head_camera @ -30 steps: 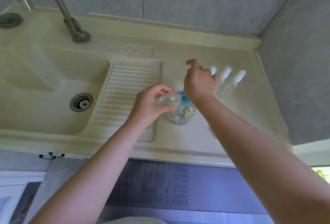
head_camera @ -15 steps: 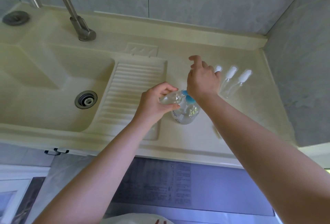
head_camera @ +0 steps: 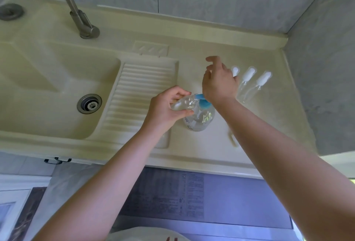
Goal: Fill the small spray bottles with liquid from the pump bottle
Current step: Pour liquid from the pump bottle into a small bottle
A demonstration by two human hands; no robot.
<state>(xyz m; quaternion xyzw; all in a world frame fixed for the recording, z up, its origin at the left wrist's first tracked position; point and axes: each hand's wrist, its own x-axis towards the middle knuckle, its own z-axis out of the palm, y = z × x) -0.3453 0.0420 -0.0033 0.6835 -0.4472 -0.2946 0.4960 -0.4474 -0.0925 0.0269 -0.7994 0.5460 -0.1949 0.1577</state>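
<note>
While left hand point(head_camera: 165, 109) grips a small bottle point(head_camera: 182, 103) sideways, its mouth at the blue pump point(head_camera: 201, 97), right hand point(head_camera: 219, 83) presses the pump, fingers loose, three bottles point(head_camera: 247, 79) just beyond it.

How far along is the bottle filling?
Midway, it seems. The left hand holds one small spray bottle tilted at the blue spout of the pump bottle, with the right hand over the pump head. Three capped bottles lie on the counter beyond; whether they are filled, I cannot tell.
</note>
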